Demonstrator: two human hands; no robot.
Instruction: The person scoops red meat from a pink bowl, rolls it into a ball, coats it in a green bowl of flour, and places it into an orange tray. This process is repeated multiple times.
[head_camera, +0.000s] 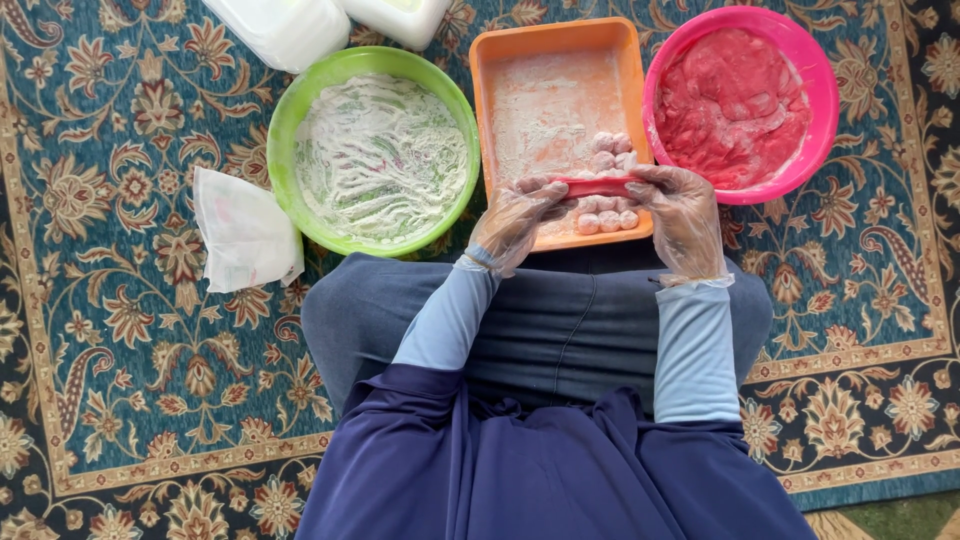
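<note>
Here, a strip of pink dough (598, 186) is gripped at its ends by the gloved left hand (515, 222) and right hand (683, 215), over the orange tray (556, 40). It is best kept level and pulled evenly above the floured balls (608, 218).

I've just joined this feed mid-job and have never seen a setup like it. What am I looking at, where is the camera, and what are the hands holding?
The one picture comes from a camera on the person's head, looking down at their lap and a patterned carpet. No machine: two bare hands in thin clear gloves. The left hand and right hand hold a pink strip of dough between them, over an orange tray dusted with flour and holding small floured dough balls. Beside it sit a green bowl of white flour and a pink bowl of pink dough. A white bag lies left.
</note>
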